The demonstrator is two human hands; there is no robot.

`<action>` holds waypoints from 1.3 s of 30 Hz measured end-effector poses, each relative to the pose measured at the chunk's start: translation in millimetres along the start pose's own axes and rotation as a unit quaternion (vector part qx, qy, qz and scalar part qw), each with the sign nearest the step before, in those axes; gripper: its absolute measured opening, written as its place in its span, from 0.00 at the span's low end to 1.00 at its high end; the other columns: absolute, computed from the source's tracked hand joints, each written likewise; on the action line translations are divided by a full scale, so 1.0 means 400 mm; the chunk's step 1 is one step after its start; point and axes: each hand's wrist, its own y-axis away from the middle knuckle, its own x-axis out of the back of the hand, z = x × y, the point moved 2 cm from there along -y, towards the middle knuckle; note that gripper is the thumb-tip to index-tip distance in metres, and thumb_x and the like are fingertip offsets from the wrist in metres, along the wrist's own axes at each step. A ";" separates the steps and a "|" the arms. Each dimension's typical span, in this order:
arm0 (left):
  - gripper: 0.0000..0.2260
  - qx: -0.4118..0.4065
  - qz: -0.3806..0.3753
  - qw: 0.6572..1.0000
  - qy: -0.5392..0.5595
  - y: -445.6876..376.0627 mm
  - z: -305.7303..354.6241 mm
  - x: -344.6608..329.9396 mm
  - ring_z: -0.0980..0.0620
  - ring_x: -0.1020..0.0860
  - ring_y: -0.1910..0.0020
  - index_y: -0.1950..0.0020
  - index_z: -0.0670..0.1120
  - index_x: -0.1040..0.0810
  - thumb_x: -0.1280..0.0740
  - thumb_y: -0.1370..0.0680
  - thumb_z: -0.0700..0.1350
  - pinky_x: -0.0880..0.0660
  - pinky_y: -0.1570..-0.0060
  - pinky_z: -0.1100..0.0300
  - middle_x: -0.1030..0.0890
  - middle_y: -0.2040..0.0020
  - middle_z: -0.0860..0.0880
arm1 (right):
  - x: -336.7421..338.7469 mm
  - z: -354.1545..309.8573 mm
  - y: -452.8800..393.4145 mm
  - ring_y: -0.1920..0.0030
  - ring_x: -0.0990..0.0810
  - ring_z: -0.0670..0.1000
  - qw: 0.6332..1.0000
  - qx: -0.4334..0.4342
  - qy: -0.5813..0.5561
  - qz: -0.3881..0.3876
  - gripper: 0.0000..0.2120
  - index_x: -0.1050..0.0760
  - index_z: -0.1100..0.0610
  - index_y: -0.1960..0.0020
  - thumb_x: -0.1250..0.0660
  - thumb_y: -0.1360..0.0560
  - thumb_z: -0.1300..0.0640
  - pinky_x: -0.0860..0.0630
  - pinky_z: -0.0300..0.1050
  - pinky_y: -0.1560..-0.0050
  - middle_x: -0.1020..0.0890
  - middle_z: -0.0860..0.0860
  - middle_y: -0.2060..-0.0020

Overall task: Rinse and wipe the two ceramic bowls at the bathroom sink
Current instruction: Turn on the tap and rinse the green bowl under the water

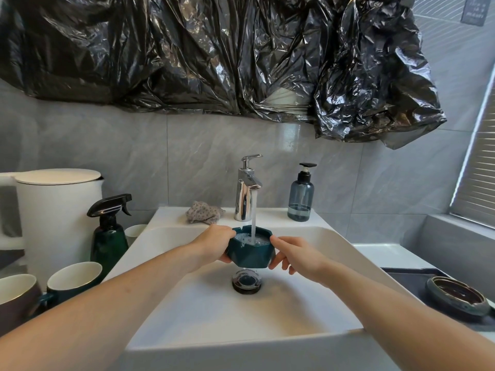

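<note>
Now both hands, left (214, 245) and right (293, 254), grip teal bowl (250, 254) (water-filled) under running tap (247, 187).

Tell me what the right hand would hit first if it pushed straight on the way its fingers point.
The right hand points left, and its fingers already grip the teal bowl, so the bowl comes first. Beyond it is the left hand on the opposite side.

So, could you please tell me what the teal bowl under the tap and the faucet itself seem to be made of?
The teal bowl looks like matte-glazed ceramic: opaque, faceted, thick-walled, softly sheened. The faucet looks like chrome-plated metal, judging by its mirror-bright reflections.
</note>
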 end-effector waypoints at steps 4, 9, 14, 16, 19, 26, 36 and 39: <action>0.10 0.005 -0.006 1.000 0.010 -0.004 -0.005 -0.006 0.46 0.21 0.59 0.49 0.42 0.25 0.45 0.15 0.42 0.22 0.61 0.59 0.21 0.51 0.40 | -0.002 -0.001 0.001 0.58 0.23 0.50 1.000 -0.004 -0.001 -0.002 0.22 0.24 0.51 0.30 0.46 0.14 0.41 0.26 0.43 0.58 0.13 0.54 0.53; 0.11 0.008 -0.009 1.000 0.013 -0.008 -0.008 -0.009 0.46 0.21 0.60 0.48 0.42 0.24 0.45 0.15 0.42 0.22 0.62 0.59 0.21 0.52 0.40 | -0.001 -0.003 0.002 0.58 0.24 0.50 1.000 -0.001 -0.005 0.000 0.21 0.23 0.51 0.33 0.46 0.14 0.42 0.26 0.43 0.58 0.13 0.55 0.54; 0.12 0.007 -0.008 1.000 0.010 -0.014 -0.012 -0.009 0.44 0.19 0.59 0.45 0.40 0.22 0.45 0.15 0.41 0.19 0.55 0.52 0.21 0.50 0.39 | -0.003 -0.001 -0.001 0.60 0.24 0.50 1.000 -0.002 -0.006 0.004 0.21 0.23 0.52 0.33 0.46 0.14 0.42 0.26 0.43 0.60 0.13 0.56 0.54; 0.14 0.011 -0.011 1.000 0.019 -0.017 -0.015 -0.010 0.43 0.18 0.57 0.42 0.37 0.21 0.44 0.15 0.41 0.17 0.50 0.48 0.20 0.50 0.39 | -0.003 -0.002 0.001 0.59 0.24 0.50 1.000 -0.002 -0.004 0.002 0.20 0.23 0.51 0.33 0.46 0.14 0.42 0.26 0.43 0.59 0.13 0.55 0.54; 0.15 0.015 -0.015 0.999 0.039 -0.014 -0.013 -0.011 0.42 0.17 0.56 0.38 0.34 0.22 0.44 0.15 0.40 0.16 0.47 0.45 0.19 0.49 0.38 | -0.001 -0.002 0.003 0.59 0.24 0.51 1.000 -0.002 -0.007 0.001 0.20 0.22 0.51 0.34 0.46 0.14 0.42 0.26 0.43 0.59 0.13 0.55 0.55; 0.14 0.013 -0.018 0.998 0.053 -0.010 -0.008 -0.015 0.41 0.16 0.52 0.37 0.34 0.22 0.44 0.15 0.39 0.16 0.45 0.42 0.18 0.41 0.35 | 0.000 -0.001 0.002 0.59 0.24 0.51 1.000 0.000 -0.007 0.003 0.20 0.22 0.51 0.35 0.46 0.14 0.42 0.26 0.44 0.58 0.13 0.55 0.55; 0.13 0.002 -0.019 0.999 0.049 -0.014 -0.011 -0.014 0.39 0.15 0.49 0.41 0.34 0.21 0.44 0.16 0.38 0.16 0.46 0.41 0.19 0.42 0.34 | -0.001 0.000 0.001 0.58 0.24 0.51 1.000 0.000 -0.003 0.000 0.20 0.22 0.51 0.34 0.46 0.14 0.42 0.26 0.44 0.58 0.13 0.54 0.56; 0.11 -0.003 -0.017 0.999 0.047 -0.012 -0.010 -0.012 0.40 0.15 0.49 0.47 0.37 0.21 0.43 0.16 0.37 0.16 0.46 0.40 0.18 0.45 0.38 | -0.001 0.001 -0.001 0.59 0.24 0.51 1.000 0.001 -0.009 0.002 0.20 0.21 0.52 0.36 0.46 0.14 0.42 0.26 0.44 0.58 0.13 0.53 0.57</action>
